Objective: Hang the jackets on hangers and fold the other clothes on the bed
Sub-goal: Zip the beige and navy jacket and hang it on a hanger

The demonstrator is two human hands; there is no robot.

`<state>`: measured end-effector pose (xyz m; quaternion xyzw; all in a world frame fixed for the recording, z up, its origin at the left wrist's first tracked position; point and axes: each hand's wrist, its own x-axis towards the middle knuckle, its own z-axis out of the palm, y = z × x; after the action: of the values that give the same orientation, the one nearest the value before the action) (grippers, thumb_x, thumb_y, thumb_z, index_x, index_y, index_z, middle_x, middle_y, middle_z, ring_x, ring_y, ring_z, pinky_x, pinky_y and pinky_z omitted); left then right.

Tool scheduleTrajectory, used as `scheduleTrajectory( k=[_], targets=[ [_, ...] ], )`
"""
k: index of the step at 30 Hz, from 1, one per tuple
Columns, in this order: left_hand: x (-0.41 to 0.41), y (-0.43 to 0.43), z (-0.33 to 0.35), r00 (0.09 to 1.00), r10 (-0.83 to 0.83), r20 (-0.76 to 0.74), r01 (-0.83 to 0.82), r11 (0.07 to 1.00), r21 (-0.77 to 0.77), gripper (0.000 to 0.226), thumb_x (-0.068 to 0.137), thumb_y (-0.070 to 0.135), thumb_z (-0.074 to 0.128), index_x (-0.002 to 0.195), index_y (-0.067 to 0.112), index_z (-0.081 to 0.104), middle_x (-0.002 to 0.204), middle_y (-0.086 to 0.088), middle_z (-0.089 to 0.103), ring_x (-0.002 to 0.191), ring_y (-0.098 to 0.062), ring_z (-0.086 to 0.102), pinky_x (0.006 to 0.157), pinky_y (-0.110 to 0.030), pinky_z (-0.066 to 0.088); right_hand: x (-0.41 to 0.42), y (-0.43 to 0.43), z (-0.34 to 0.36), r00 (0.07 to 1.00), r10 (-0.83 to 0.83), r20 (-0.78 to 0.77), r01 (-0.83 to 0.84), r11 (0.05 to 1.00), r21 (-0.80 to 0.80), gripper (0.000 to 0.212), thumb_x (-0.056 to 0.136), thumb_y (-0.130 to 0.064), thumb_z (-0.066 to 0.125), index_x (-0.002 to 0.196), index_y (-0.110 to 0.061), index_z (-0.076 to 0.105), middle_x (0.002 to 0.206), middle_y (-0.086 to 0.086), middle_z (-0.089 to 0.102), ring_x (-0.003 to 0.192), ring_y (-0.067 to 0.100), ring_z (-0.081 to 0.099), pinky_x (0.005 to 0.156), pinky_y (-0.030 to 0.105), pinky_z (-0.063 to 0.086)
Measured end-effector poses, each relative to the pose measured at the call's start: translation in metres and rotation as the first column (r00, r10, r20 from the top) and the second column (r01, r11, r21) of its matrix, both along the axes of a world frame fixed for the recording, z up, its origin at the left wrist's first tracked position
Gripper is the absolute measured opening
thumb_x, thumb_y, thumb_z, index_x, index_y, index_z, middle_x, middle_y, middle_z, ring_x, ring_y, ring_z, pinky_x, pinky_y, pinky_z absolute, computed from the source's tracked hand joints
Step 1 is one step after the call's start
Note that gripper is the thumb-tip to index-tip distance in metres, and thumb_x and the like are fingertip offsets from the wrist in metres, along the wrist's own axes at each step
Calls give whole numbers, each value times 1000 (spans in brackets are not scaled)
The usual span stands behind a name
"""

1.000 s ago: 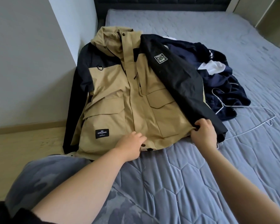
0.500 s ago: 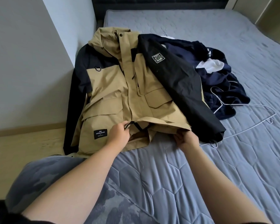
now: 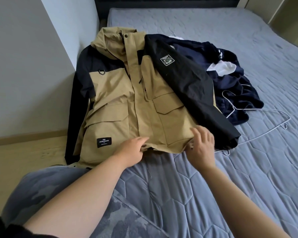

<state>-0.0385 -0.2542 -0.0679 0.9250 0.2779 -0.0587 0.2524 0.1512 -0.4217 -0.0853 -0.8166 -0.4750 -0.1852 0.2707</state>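
Tan-and-black jacket [image 3: 127, 100] lies front-up on the left side of the bed [image 3: 213, 186], hood far, hem near us. Its black sleeve is folded diagonally across the right front.

Head view, what changed:
- Half a second ago both hands had the front flaps pinched up at the hem, lining showing. Now the front is down and closed flat.
- Left hand [image 3: 132, 148] sits at the hem centre, fingers stretched over the fabric. It looks like pressing, not pinching; we can't see the thumb.
- Right hand [image 3: 201, 145] is on the right hem corner, fingers spread on the cloth. It's motion-blurred, so we think it's smoothing.
- The sleeve hasn't shifted since the right hand held its cuff a second ago.

Wire hanger [image 3: 258, 121] lies right of the jacket, partly on the navy pile [image 3: 230, 86], touching neither hand.

Our read: the jacket is only squared up, hanging not started. With the front shut, the hanger probably has to go in from the hem, or the front gets reopened. The navy pile is still unfolded.
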Motion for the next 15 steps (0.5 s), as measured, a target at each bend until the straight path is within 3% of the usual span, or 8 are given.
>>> scheduleTrajectory(
  k=[3, 6, 8, 10, 12, 14, 15],
  targets=[
    [-2, -6, -10, 923, -211, -321, 269, 952, 145, 78, 84, 28, 57, 150, 24, 15, 158, -1, 10, 144, -18, 11, 116, -40, 19, -17, 6, -14, 959, 283, -8, -275, 926, -259, 76, 53, -18, 72, 125, -7, 50, 127, 15, 54, 126, 32, 40, 105, 57, 33],
    [-3, -14, -15, 881, -166, -443, 295, 925, 240, 85, 82, 26, 60, 150, 27, 9, 158, -2, -3, 145, -21, 2, 113, -51, 20, -25, 8, -21, 942, 326, 73, -256, 845, -470, 80, 50, -8, 74, 128, -7, 54, 130, 15, 55, 125, 35, 49, 100, 61, 32],
    [2, -21, -10, 901, -112, -419, 285, 881, 379, 82, 78, 13, 62, 147, 23, 18, 151, -9, 15, 138, -25, 20, 104, -45, 33, -19, 17, -15, 954, 253, 163, -168, 897, -409, 67, 53, 0, 74, 119, -5, 62, 117, 16, 62, 110, 35, 60, 92, 60, 42],
    [7, -23, -8, 928, -64, -367, 240, 856, 457, 69, 78, 1, 60, 138, 16, 31, 132, -10, 36, 120, -27, 40, 87, -37, 43, -14, 29, -6, 935, 254, 248, -166, 930, -328, 46, 50, 5, 75, 94, -5, 69, 85, 12, 64, 80, 32, 64, 72, 45, 53],
    [8, -19, -7, 937, -61, -345, 206, 892, 402, 56, 80, -2, 56, 131, 12, 37, 121, -9, 48, 111, -27, 49, 80, -35, 45, -12, 43, 5, 924, 305, 230, -213, 911, -354, 32, 43, 10, 74, 67, -7, 60, 63, 8, 54, 55, 27, 55, 49, 29, 44],
    [5, -12, -6, 927, -133, -350, 236, 933, 271, 56, 79, 3, 55, 131, 14, 37, 116, -9, 55, 106, -28, 54, 79, -35, 45, -9, 50, 16, 947, 284, 148, -156, 812, -563, 28, 55, 8, 71, 74, -9, 57, 73, 7, 56, 59, 25, 57, 45, 28, 36],
    [3, -8, -4, 917, -175, -360, 252, 951, 180, 61, 78, 7, 56, 134, 17, 34, 117, -8, 57, 105, -28, 56, 78, -33, 46, -7, 49, 18, 963, 251, 99, -111, 703, -703, 24, 68, 0, 66, 87, -11, 58, 87, 6, 58, 73, 25, 61, 50, 29, 37]
  ],
)
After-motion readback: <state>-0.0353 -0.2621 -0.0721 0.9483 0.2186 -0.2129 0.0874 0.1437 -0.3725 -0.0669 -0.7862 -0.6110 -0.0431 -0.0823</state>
